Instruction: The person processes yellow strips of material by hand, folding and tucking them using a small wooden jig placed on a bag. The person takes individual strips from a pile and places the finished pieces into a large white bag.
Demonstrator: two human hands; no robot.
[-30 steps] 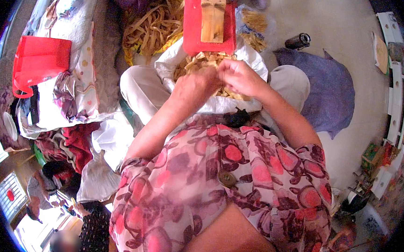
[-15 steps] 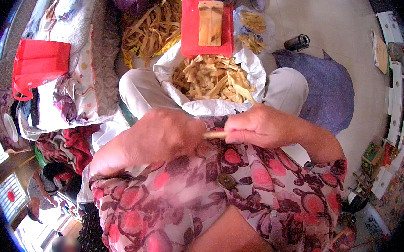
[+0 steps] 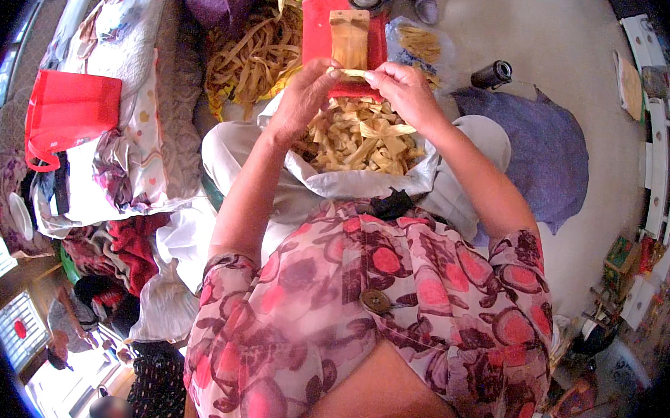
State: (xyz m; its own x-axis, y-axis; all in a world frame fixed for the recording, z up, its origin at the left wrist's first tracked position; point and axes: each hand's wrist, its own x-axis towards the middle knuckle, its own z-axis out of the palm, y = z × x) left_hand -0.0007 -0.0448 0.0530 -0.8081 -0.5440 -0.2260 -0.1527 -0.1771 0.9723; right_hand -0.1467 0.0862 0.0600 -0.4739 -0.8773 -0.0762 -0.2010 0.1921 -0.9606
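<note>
A pale yellow strip (image 3: 353,73), rolled or folded, is stretched level between my hands. My left hand (image 3: 304,94) pinches one end and my right hand (image 3: 407,91) pinches the other. Both hands are just beyond the near end of a wooden block (image 3: 350,39), which lies on a red board (image 3: 315,33). Below them, between my knees, stands a white sack (image 3: 352,183) with its mouth rolled down. Many short tan folded pieces (image 3: 359,145) fill it, with a few longer strips on top.
A heap of long tan strips (image 3: 256,52) lies left of the board. To the right are a clear bag of strips (image 3: 420,44), a black cylinder (image 3: 491,74) and a blue cloth (image 3: 545,150). A red bag (image 3: 74,111) rests on the bedding at left.
Both hands have moved away from my chest, out over the near end of the red board, still holding the strip. My forearms are now stretched forward.
</note>
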